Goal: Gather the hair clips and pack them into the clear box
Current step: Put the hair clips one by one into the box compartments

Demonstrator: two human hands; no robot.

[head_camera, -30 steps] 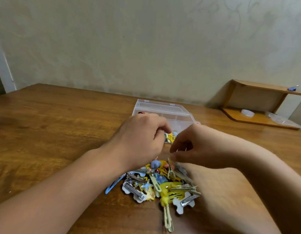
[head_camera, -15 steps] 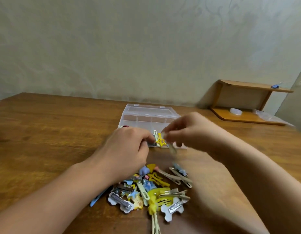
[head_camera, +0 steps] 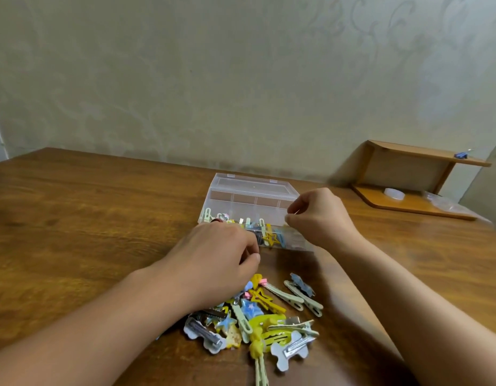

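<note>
Loose hair clips (head_camera: pixel 258 319) heaped on table (head_camera: pixel 74 218) before clear box (head_camera: pixel 249 196); light, stiff, slippery, best pinched mid-body. Right hand (head_camera: pixel 319 215) pinches something thin at the box; left hand (head_camera: pixel 219 257) curled, contents unclear

The left hand (head_camera: pixel 216 257) covers the near-left corner of the clear box (head_camera: pixel 252 196) and the far part of the clip pile (head_camera: pixel 258 321). What its curled fingers hold, if anything, is hidden. Whatever the right hand (head_camera: pixel 319 218) pinches is too small to tell. One pale clip (head_camera: pixel 261 371) runs off the bottom edge.
</note>
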